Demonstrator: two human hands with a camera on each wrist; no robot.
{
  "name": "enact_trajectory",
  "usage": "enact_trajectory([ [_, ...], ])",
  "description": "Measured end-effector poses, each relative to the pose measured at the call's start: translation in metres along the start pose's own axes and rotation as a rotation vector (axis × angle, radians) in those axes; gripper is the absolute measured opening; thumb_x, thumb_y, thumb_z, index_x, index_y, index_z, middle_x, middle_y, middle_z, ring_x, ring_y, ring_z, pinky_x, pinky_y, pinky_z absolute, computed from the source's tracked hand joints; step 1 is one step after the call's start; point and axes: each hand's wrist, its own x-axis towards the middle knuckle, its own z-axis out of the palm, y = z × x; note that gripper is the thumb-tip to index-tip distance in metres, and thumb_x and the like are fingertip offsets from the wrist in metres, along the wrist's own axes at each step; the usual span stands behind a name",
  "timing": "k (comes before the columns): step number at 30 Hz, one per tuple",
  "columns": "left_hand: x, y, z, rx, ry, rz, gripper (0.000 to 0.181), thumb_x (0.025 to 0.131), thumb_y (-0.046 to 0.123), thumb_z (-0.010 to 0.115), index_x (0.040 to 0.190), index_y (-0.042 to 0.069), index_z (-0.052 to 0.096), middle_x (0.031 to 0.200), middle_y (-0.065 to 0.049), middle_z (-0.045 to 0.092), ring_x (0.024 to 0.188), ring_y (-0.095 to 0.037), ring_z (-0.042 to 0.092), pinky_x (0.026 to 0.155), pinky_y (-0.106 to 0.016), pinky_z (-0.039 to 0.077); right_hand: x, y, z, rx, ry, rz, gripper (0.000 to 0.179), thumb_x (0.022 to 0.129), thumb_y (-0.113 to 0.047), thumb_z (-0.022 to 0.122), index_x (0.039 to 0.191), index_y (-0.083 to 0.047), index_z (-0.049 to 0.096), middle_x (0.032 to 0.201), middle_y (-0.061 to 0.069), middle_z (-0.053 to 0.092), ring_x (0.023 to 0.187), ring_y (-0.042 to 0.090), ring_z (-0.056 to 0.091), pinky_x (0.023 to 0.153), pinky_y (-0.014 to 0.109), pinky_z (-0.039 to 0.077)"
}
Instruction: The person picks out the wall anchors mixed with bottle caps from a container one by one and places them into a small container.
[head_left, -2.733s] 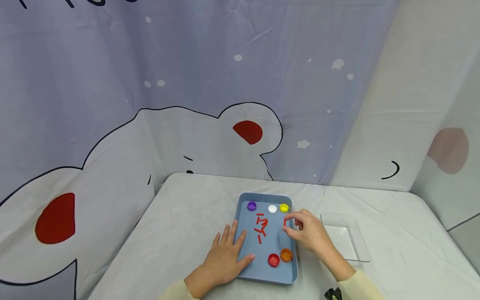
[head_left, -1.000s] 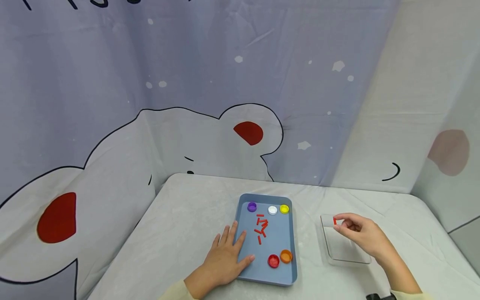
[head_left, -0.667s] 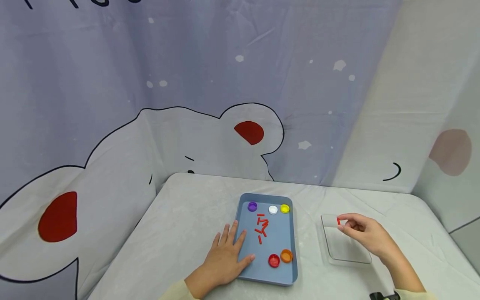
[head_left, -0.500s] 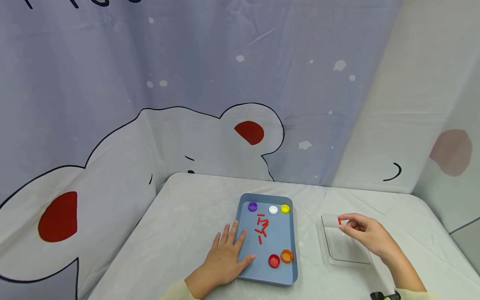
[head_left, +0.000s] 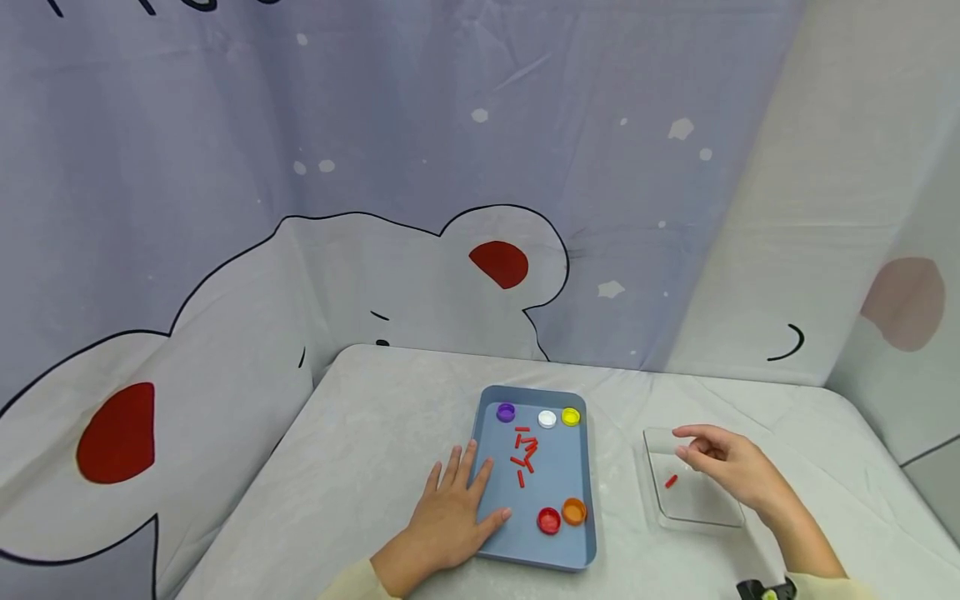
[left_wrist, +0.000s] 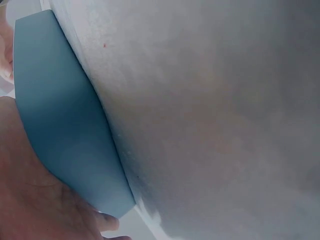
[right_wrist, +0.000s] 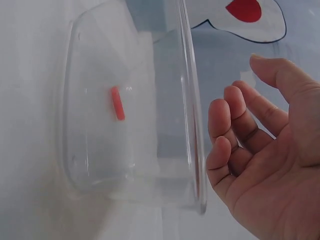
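Letting go is the change you have just made: the red stick that your right hand pinched half a second ago now shows inside the clear box, towards nine o'clock. That hand holds nothing, thumb and forefinger parted above the box. One stick is thus in the box, while the other red sticks lie in the blue tray, at the box's nine o'clock. Your left hand is spread at the tray's eight o'clock edge, gripping nothing and covering part of the rim. Within the tray sit a purple cap at eleven, white cap at twelve, yellow cap at one, orange cap at four and red cap at five. Several sticks appear to touch, so singling one out looks fiddly; your right hand also hides the box's two o'clock side from the head view.
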Motion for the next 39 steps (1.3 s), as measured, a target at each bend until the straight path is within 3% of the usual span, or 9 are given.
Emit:
enact_trajectory([
  [9, 0.0, 0.001, -0.002, -0.02, -0.028, -0.014, 0.081, 0.097, 0.069, 0.044, 0.157, 0.014, 0.04, 0.168, -0.016, 0.017, 0.154, -0.042, 0.013, 0.118, -0.066, 0.015, 0.01, -0.022, 0.023, 0.034, -0.088, -0.008, 0.039, 0.097, -0.026, 0.07, 0.128, -0.003, 0.066, 0.088, 0.007, 0.065, 0.073, 0.016, 0.06, 0.061, 0.026, 0.049],
  [15, 0.0, 0.001, -0.002, -0.011, -0.03, -0.016, 0.081, 0.097, 0.068, 0.044, 0.157, 0.014, 0.04, 0.168, -0.015, 0.017, 0.154, -0.041, 0.013, 0.118, -0.066, 0.016, 0.017, -0.033, 0.04, 0.048, -0.126, -0.043, 0.035, 0.096, -0.024, 0.072, 0.125, -0.005, 0.068, 0.083, 0.003, 0.063, 0.064, 0.009, 0.054, 0.05, 0.028, 0.048],
  [22, -0.001, 0.003, -0.006, -0.022, -0.052, -0.026, 0.08, 0.098, 0.068, 0.043, 0.157, 0.014, 0.04, 0.168, -0.015, 0.017, 0.154, -0.041, 0.013, 0.118, -0.065, 0.016, 0.025, -0.039, 0.059, 0.013, -0.132, -0.087, 0.032, 0.094, -0.024, 0.074, 0.12, -0.006, 0.07, 0.081, -0.002, 0.062, 0.069, 0.008, 0.055, 0.062, 0.025, 0.047],
  [39, -0.002, 0.003, -0.006, 0.003, -0.029, -0.021, 0.081, 0.097, 0.069, 0.043, 0.156, 0.014, 0.04, 0.168, -0.015, 0.018, 0.154, -0.041, 0.014, 0.119, -0.064, 0.016, 0.034, -0.055, 0.095, 0.062, -0.191, -0.197, 0.03, 0.091, -0.02, 0.076, 0.116, -0.004, 0.071, 0.079, -0.005, 0.061, 0.071, 0.007, 0.055, 0.063, 0.023, 0.047],
])
